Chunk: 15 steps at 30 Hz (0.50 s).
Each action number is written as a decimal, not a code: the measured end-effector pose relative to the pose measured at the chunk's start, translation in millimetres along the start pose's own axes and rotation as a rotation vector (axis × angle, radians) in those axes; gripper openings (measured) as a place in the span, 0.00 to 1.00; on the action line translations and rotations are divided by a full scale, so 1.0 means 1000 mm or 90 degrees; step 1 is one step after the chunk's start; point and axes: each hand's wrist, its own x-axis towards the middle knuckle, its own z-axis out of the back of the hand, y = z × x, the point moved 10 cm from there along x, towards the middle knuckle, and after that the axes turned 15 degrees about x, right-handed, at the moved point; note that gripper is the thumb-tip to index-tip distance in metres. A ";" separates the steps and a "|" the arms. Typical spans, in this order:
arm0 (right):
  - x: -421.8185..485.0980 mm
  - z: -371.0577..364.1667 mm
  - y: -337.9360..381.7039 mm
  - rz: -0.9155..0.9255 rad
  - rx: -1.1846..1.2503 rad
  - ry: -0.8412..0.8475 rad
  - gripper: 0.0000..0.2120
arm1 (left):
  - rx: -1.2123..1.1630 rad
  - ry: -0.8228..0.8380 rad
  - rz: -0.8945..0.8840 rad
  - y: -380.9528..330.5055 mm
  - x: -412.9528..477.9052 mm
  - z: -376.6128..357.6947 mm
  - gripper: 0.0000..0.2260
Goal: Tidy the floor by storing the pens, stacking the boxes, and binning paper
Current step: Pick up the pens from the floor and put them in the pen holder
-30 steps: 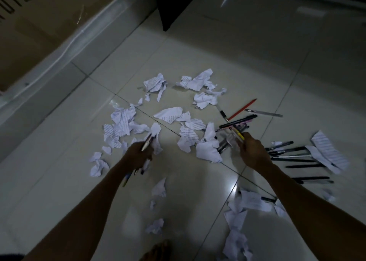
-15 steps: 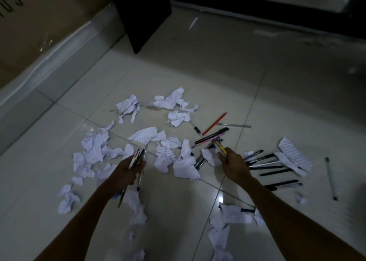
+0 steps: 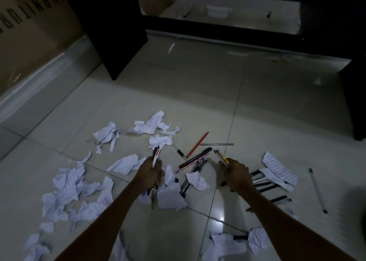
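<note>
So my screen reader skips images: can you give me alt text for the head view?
Both hands grip bunches of pens, left hand and right hand, above a pale tiled floor littered with torn paper and loose pens.

The left hand (image 3: 151,174) covers the middle of its pen bundle (image 3: 155,158), so the count cannot be told. The right hand (image 3: 236,173) likewise hides all but the tips of its pens (image 3: 221,158). A paper scrap (image 3: 197,179) lies over the black pens (image 3: 190,178) between the hands. The cardboard box (image 3: 29,23) runs off the left edge, its lettering cut short. Paper scraps (image 3: 35,249) at the bottom edge are cropped.
</note>
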 end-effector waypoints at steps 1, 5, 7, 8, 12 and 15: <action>0.008 0.004 0.005 0.011 -0.033 -0.002 0.13 | 0.021 -0.003 -0.002 -0.008 0.009 -0.004 0.10; 0.042 0.002 0.047 0.125 -0.191 0.049 0.14 | 0.100 -0.045 0.007 -0.027 0.047 -0.009 0.10; 0.058 -0.011 0.074 0.201 -0.245 0.103 0.16 | 0.150 -0.098 -0.010 -0.039 0.062 -0.005 0.09; 0.063 -0.019 0.083 0.225 -0.263 0.130 0.19 | 0.158 -0.109 -0.011 -0.042 0.067 -0.008 0.08; 0.079 -0.057 0.103 0.297 -0.314 0.212 0.24 | 0.175 -0.084 0.002 -0.036 0.090 -0.030 0.11; 0.080 -0.081 0.097 0.300 -0.333 0.280 0.24 | 0.203 -0.091 -0.035 -0.038 0.098 -0.041 0.08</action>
